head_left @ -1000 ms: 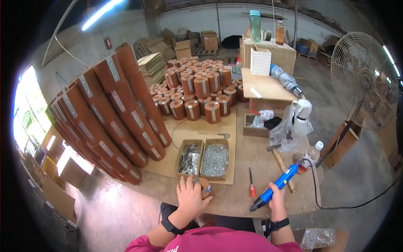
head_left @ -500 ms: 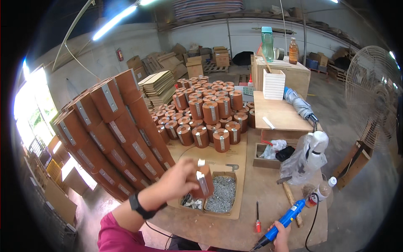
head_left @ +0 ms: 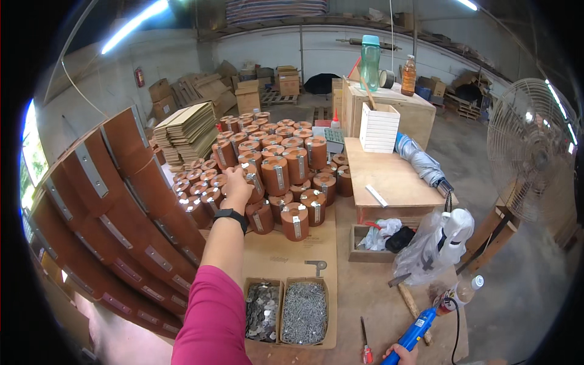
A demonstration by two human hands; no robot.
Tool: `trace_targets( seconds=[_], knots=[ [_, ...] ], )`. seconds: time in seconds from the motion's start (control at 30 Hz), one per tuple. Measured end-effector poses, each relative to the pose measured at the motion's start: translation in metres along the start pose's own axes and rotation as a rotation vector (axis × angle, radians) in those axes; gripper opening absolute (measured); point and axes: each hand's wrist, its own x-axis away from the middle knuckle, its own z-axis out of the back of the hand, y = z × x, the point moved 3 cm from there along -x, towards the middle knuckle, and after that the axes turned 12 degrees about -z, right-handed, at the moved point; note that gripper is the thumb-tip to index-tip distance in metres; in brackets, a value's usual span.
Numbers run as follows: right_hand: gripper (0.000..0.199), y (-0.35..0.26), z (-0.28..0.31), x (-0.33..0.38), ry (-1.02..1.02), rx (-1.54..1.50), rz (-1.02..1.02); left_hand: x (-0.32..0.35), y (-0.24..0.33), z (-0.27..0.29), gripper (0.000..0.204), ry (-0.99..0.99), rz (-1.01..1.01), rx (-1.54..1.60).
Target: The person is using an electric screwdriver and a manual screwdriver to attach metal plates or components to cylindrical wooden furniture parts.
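1. resting atop the stacked brown cylinders, one cylinder (head_left: 250,176) sits under the left hand (head_left: 236,190), fingers curled around it.
2. right hand (head_left: 400,354), low at the edge, grips a blue tool (head_left: 417,330).
3. boxes of nails (head_left: 304,311) lie near.

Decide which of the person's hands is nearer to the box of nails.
Right. The right hand grips the blue tool at the lower edge, just right of the box of nails; the left hand reaches far beyond it to the stacked brown cylinders.

The stacked cylinders (head_left: 280,164) stand behind two boxes (head_left: 286,310) of fasteners, with curved panels (head_left: 115,213) to their left. The bench (head_left: 395,182) lies right of them, a fan (head_left: 529,152) farther right.
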Motion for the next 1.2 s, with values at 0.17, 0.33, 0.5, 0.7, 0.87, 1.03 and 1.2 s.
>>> trace_targets(
  seconds=[0.17,0.33,0.5,0.7,0.87,1.03,1.2],
  knots=[
    [0.013,0.003,0.0,0.0,0.011,0.012,-0.05,-0.004,-0.005,-0.004,0.043,0.198,-0.098,0.148],
    [0.017,0.023,0.017,-0.006,-0.07,0.016,-0.019,0.009,0.001,-0.006,0.099,-0.227,0.021,0.152],
    [0.018,0.023,0.016,-0.014,-0.128,0.006,0.003,0.039,0.054,0.067,0.094,-0.091,-0.293,0.246],
    [0.021,0.025,0.019,-0.018,-0.158,-0.01,-0.007,0.153,0.135,0.229,0.072,0.286,-0.896,0.171],
    [0.023,0.023,0.014,-0.024,-0.126,-0.081,0.004,0.152,0.099,0.346,0.038,0.761,-0.834,-0.382],
    [0.02,0.02,0.01,-0.025,-0.074,-0.065,0.032,0.115,0.062,0.39,0.05,0.388,-0.207,-0.821],
    [0.025,0.02,0.013,-0.022,-0.088,-0.095,-0.003,0.097,0.049,0.383,0.056,0.182,-0.115,-0.803]
  ],
)
